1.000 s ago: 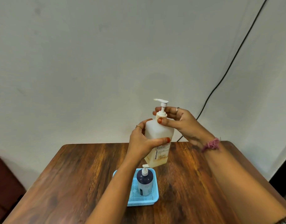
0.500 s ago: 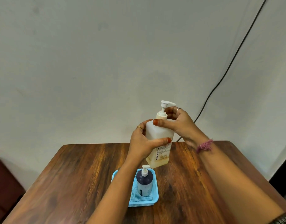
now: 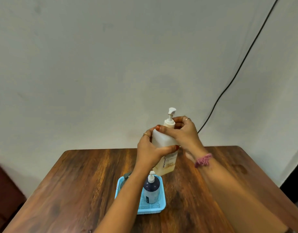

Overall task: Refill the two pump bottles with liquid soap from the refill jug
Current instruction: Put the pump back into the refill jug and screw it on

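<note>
I hold a large translucent white pump bottle (image 3: 163, 140) above the table, slightly tilted, with a little yellowish soap at its bottom. My left hand (image 3: 150, 151) grips its body. My right hand (image 3: 180, 132) is closed around the pump collar at its neck, and the white pump head (image 3: 171, 112) sticks up above my fingers. Below it a smaller dark blue pump bottle (image 3: 151, 190) stands upright in a light blue mesh tray (image 3: 161, 205). A grey object (image 3: 126, 175) shows in the tray behind my left forearm, mostly hidden.
The wooden table (image 3: 77, 182) stands against a pale wall. A black cable (image 3: 237, 73) runs down the wall at the right. A dark red seat (image 3: 3, 190) is at the left edge of view.
The pump head has turned from pointing left to pointing right and towards the wall. My right hand has shifted round the collar. The bottle stays in my left hand.
</note>
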Available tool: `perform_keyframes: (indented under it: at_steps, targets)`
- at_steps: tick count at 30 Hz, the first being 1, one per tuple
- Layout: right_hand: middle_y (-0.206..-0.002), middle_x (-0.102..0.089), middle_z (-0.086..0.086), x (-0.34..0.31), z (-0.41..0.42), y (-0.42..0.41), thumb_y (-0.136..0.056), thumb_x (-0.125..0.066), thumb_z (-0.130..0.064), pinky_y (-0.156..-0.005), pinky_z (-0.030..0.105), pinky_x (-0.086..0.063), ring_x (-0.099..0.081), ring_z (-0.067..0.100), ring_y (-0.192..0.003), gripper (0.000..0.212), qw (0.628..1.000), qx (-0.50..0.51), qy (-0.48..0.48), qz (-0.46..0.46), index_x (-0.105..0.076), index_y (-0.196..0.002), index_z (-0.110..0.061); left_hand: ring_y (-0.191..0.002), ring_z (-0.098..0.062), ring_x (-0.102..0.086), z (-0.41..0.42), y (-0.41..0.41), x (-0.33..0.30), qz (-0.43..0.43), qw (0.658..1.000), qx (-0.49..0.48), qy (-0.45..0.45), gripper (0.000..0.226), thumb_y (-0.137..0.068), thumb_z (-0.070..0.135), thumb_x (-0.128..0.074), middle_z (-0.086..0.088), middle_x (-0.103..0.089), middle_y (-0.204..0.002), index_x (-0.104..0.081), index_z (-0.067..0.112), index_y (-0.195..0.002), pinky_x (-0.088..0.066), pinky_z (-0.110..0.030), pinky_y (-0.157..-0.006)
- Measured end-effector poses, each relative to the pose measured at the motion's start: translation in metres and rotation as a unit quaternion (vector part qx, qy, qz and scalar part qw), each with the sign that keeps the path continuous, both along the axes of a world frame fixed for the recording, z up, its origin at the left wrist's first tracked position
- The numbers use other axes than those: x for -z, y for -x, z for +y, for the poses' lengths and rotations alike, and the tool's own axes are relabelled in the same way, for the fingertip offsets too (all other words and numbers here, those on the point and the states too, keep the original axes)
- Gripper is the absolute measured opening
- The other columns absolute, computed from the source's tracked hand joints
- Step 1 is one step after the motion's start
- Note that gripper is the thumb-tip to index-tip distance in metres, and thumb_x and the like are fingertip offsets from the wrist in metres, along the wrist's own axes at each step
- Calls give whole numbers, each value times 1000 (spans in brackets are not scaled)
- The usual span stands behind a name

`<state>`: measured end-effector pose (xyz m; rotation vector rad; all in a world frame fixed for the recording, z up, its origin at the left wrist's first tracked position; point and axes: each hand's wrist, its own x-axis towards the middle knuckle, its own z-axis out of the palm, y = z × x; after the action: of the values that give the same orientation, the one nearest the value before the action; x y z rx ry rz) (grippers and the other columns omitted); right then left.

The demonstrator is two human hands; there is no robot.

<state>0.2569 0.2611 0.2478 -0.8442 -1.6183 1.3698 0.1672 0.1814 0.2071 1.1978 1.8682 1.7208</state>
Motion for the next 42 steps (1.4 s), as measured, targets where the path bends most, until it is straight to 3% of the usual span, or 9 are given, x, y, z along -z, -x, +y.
perform_keyframes:
  at_steps: [3, 6, 9, 13, 15, 18, 22, 28, 42]
  targets:
    - [-122, -62, -7, -6, 8, -13, -61, -83, -38, -94, 28, -49, -57, 7, -115, 66, 991, -131, -13, -33, -54, -119, -28, -94, -3, -61, -4, 3, 1, -12, 1000, 11, -1, 71, -56, 31, -90, 13, -61, -107, -51, 31, -116, -52, -15, -69]
    - [-124, -66, -4, -12, 13, -26, -82, -70, -17, -99, 30, -48, -58, 9, -119, 41, 970, -241, -15, -22, -60, -122, -22, -96, -3, -59, -7, 5, -2, 0, 999, 32, 6, 74, -57, 30, -89, 16, -59, -107, -51, 31, -120, -51, -14, -69]
    - [-105, -73, -2, -7, 6, -20, -72, -81, -19, -93, 40, -53, -66, 12, -103, 36, 992, -121, -36, 8, -70, -106, -19, -95, -2, -58, -7, 2, -3, 11, 1000, 26, 3, 71, -58, 31, -89, 18, -57, -105, -49, 34, -116, -50, -13, -68]
    - [-87, -68, -7, 4, -14, -2, -58, -89, -36, -76, 35, -57, -67, 10, -82, 46, 992, 94, -78, 13, -62, -92, -23, -92, 3, -56, -7, -6, -5, 20, 999, 23, 7, 72, -58, 30, -88, 25, -53, -100, -43, 37, -114, -46, -10, -68]
    - [-90, -67, -8, 2, -13, -4, -57, -89, -40, -77, 32, -56, -65, 10, -86, 51, 993, 77, -89, 0, -60, -95, -23, -91, 3, -58, -7, -7, -3, 13, 999, 31, 11, 71, -58, 31, -88, 23, -55, -101, -44, 36, -114, -46, -9, -67]
    - [-118, -63, -9, -5, -4, -17, -60, -83, -42, -94, 30, -50, -58, 8, -113, 65, 994, -93, -48, -28, -58, -118, -24, -94, -2, -60, -12, -1, -1, 9, 999, 36, 9, 72, -57, 35, -88, 18, -58, -106, -47, 35, -116, -49, -12, -69]
    - [-124, -66, -1, -8, -1, -30, -84, -67, -15, -96, 30, -50, -61, 14, -116, 44, 970, -241, -2, -10, -57, -126, -16, -97, -5, -60, -15, 5, 0, 5, 997, 70, 22, 77, -55, 33, -90, 11, -61, -110, -53, 29, -123, -55, -22, -77]
    - [-108, -72, 3, 2, -22, -14, -83, -69, -5, -90, 32, -54, -67, 16, -104, 33, 990, -130, -20, 51, -65, -115, -11, -94, -1, -62, -20, 3, 1, -15, 999, 48, 4, 72, -55, 24, -91, 16, -62, -103, -54, 28, -116, -53, -16, -75]
    - [-98, -74, -10, 12, -54, 31, -78, -77, -29, -96, 44, -51, -68, 7, -99, 21, 996, -13, -92, 11, -69, -93, -40, -86, 8, -58, -47, 32, 0, -22, 999, 50, 6, 65, -60, 14, -86, 22, -58, -97, -48, 33, -109, -47, -7, -65]
